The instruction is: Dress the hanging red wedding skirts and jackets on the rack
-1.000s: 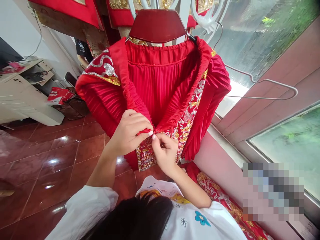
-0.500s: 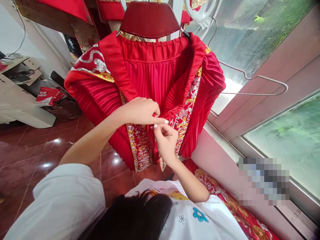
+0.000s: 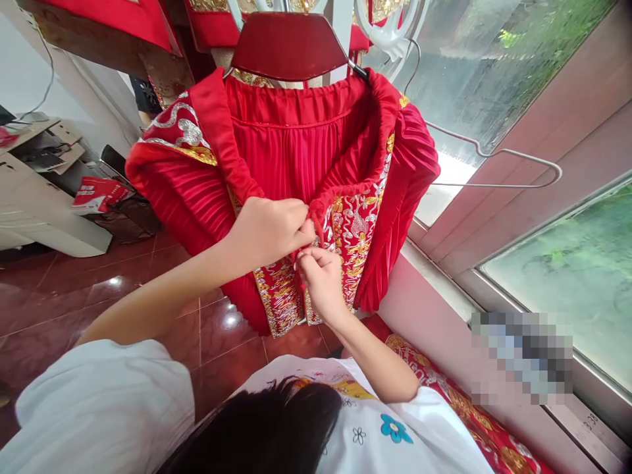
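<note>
A red pleated garment with gold and silver embroidery hangs from a dark red hanger in front of me. My left hand is closed on the garment's red front edge at its middle. Just below it, my right hand pinches the same edge beside the embroidered panel. The two hands touch each other there. What lies between the fingertips is too small to make out.
An empty wire hanger hangs at the right by the window. More red embroidered cloth lies along the sill below. A white desk with papers stands at the left on the red tiled floor.
My left hand has closed into a fist on the front edge and drawn the two sides of the garment together. My right hand dropped slightly below it, fingers curled tighter.
</note>
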A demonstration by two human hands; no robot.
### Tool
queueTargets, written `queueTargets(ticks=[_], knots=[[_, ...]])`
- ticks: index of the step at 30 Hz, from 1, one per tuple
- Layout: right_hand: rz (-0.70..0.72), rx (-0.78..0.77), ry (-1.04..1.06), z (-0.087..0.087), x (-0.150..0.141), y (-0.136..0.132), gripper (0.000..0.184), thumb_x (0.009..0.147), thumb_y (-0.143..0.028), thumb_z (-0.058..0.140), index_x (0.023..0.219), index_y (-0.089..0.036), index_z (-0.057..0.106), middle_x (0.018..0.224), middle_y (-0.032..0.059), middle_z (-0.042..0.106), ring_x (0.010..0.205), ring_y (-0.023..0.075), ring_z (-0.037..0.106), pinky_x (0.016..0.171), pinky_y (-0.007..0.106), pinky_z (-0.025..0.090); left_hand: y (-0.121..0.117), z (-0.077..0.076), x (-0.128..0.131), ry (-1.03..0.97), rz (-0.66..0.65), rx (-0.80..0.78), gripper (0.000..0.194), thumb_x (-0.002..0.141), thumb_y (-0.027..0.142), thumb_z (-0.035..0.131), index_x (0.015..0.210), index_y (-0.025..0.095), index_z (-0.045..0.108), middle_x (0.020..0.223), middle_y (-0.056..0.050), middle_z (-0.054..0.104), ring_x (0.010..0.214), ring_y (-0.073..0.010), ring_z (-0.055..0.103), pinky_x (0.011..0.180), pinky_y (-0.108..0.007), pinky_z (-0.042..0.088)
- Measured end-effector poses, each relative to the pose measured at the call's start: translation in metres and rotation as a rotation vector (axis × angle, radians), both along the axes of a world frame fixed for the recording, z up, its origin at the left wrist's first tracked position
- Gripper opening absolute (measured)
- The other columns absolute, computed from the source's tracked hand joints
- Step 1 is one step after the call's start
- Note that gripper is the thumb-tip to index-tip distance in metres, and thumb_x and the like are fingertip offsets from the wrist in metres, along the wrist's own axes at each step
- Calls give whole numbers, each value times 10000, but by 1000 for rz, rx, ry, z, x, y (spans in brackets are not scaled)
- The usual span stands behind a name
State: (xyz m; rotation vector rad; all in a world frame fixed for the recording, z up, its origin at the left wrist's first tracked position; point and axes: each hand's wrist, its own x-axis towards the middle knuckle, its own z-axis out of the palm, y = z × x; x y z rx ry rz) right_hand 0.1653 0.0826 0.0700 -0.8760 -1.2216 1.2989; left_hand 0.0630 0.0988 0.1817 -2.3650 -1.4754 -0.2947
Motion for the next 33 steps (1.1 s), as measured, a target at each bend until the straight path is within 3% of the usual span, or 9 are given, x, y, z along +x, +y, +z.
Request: queueTargets(ticks=[7, 11, 15, 17, 19, 22, 25, 28, 33], knots=[[-41, -54, -321, -79, 3, -12, 343, 730, -432, 359, 510, -172, 329, 489, -35, 259, 486, 61, 242, 476, 193, 198, 3, 12, -30, -297, 26, 274, 345, 822, 247, 354, 539, 210, 160, 520, 21, 209, 503, -89, 198, 525, -278, 145], [3, -38, -515, -85, 27, -18, 315, 745, -335, 406, 491, -161, 346, 476, -31, 299, 470, 65, 287, 483, 191, 233, 2, 10, -36, -251, -63, 149, 364, 865, 272, 338, 533, 184, 218, 500, 13, 271, 475, -89, 240, 515, -270, 174], [-85, -24, -733, -51, 50, -16, 211, 730, -239, 517, 543, -150, 480, 508, 7, 418, 500, 101, 363, 549, 232, 321, -1, -1, -34, 66, -242, -266, 481, 954, 439, 268, 655, 165, 526, 658, -9, 585, 590, -117, 520, 560, -238, 296], [-221, 111, -800, -22, 53, -11, 217, 828, -283, 463, 740, -141, 601, 657, 71, 551, 606, 149, 477, 651, 280, 403, -1, -12, -30, 192, -110, -289, 506, 946, 495, 293, 714, 159, 592, 741, -46, 645, 666, -170, 599, 582, -243, 343], [-385, 456, -843, 11, 50, -1, 333, 900, -296, 369, 1035, -131, 625, 942, 133, 621, 861, 197, 565, 834, 330, 441, 2, -22, -25, 222, 86, -255, 512, 922, 542, 336, 777, 140, 619, 784, -91, 659, 713, -230, 633, 598, -266, 393], [-487, 833, -954, 53, 38, 28, 450, 891, -243, 370, 1315, -154, 491, 1336, 141, 454, 1277, 235, 381, 1084, 405, 305, 9, -29, -20, 12, 292, -198, 523, 912, 557, 344, 1020, 113, 599, 939, -153, 648, 837, -298, 646, 675, -355, 482], [-705, 638, -1105, 72, 35, 67, 608, 857, -212, 396, 1455, -153, 296, 1500, 160, 184, 1415, 303, 97, 1112, 549, 163, 13, -28, -24, -315, 383, 19, 620, 901, 550, 386, 1347, 118, 374, 1215, -208, 519, 1115, -353, 544, 859, -471, 488], [-911, 419, -1129, 74, 50, 103, 671, 842, -173, 362, 1490, -131, 192, 1527, 181, 51, 1419, 321, 34, 1083, 593, 142, 13, -28, -34, -510, 473, 153, 785, 882, 574, 431, 1470, 175, 98, 1341, -187, 366, 1272, -393, 366, 978, -569, 409], [-918, 403, -1160, 79, 78, 125, 696, 826, -172, 316, 1499, -144, 139, 1531, 162, 31, 1422, 303, 31, 1061, 602, 184, 26, -40, -56, -634, 685, 320, 722, 894, 542, 454, 1446, 192, 146, 1302, -123, 318, 1265, -407, 318, 1028, -630, 299]])
